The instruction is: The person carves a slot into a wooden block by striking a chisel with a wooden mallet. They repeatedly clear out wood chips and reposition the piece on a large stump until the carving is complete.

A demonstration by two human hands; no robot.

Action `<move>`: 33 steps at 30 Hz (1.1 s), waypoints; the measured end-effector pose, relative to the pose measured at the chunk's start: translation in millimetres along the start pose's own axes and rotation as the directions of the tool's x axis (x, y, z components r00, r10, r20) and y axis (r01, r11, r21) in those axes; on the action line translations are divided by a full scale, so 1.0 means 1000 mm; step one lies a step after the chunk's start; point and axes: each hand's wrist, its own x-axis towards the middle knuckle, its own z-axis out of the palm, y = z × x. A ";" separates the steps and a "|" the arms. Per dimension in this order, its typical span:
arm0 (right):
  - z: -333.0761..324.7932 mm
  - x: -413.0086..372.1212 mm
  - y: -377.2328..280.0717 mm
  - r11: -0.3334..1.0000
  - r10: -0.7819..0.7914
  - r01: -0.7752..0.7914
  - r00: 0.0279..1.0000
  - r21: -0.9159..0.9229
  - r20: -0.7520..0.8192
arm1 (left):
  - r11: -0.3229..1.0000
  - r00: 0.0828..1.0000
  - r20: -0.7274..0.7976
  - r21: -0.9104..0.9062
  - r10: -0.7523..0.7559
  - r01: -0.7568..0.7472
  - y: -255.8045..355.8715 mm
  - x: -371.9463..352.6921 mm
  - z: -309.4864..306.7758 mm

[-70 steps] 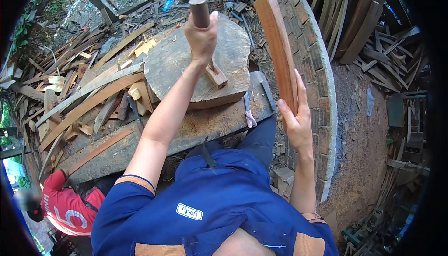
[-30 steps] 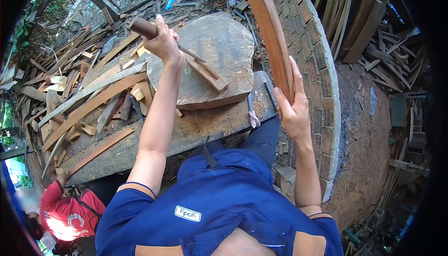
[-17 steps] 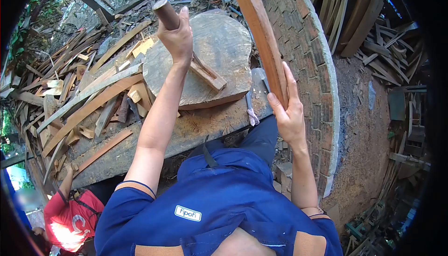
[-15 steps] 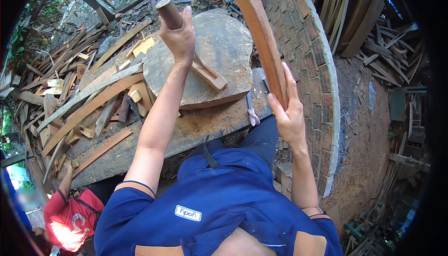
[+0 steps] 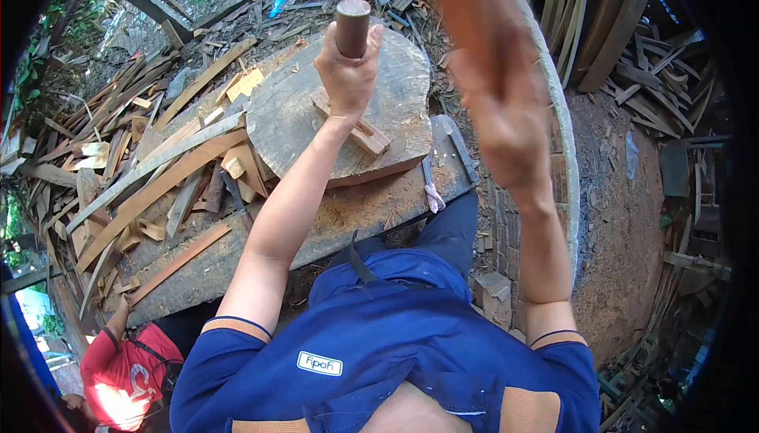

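Reddish-brown and blurred, the billet (image 5: 465, 2) hung at far right; a glancing blow off the top of the handle (image 5: 352, 28) could have caught the left hand (image 5: 348, 77), wrapped around it just below. The slotted block (image 5: 371, 138) lay on the stump (image 5: 277, 121), partly hidden by that wrist (no clamp showed), and could have skidded if knocked. The right hand (image 5: 506, 125), also blurred, gripped the billet's near end.
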 end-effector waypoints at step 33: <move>0.018 -0.081 0.065 0.796 0.560 -0.605 0.718 -0.028 0.414 | 0.757 0.572 -0.503 -0.505 -0.648 0.414 -0.094 0.026 -0.071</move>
